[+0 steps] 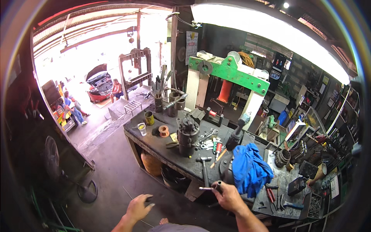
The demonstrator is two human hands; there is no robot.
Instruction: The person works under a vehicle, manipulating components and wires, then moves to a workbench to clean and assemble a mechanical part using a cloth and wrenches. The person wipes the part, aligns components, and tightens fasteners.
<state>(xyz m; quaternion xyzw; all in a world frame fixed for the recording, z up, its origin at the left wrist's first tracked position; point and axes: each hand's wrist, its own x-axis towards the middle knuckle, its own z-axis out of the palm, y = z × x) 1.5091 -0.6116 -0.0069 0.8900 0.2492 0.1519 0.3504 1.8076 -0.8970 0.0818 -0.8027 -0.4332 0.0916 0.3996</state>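
On the left, a standing fan (52,157) faces a stretch of floor well apart from the counter (193,164). The person's left hand (140,208) hangs in front of the counter, its fingers loosely curled and parted, with nothing visible between them. It would serve best as a steadying hand, brought up close to the other before any force is applied.

Behind it, along the counter's left end, are a clear cup (142,129), a yellow can (149,118) and a copper-coloured spool (164,131); the cup looks easy to tip, so wide sweeps on that side are best avoided. A dark metal cylinder (187,144) packed with tools stands next, with loose spanners (210,134) scattered to its right and a hammer (205,170) near the front edge.

Just past the hammer, at the counter's front edge, is the metal tool (206,188), its bright shaft pointing left and a dark tubular part rising beside the fingers. The right hand (230,198) has its fingers closed around it; whether the tool is one piece or two is too small to tell. A firm grip near the tubular part, with the wrist straight, should give better control, and the shaft is best held clear of the hammer's handle. Farther right lies a bunched blue cloth (252,168), whose loose folds could snag the tool.
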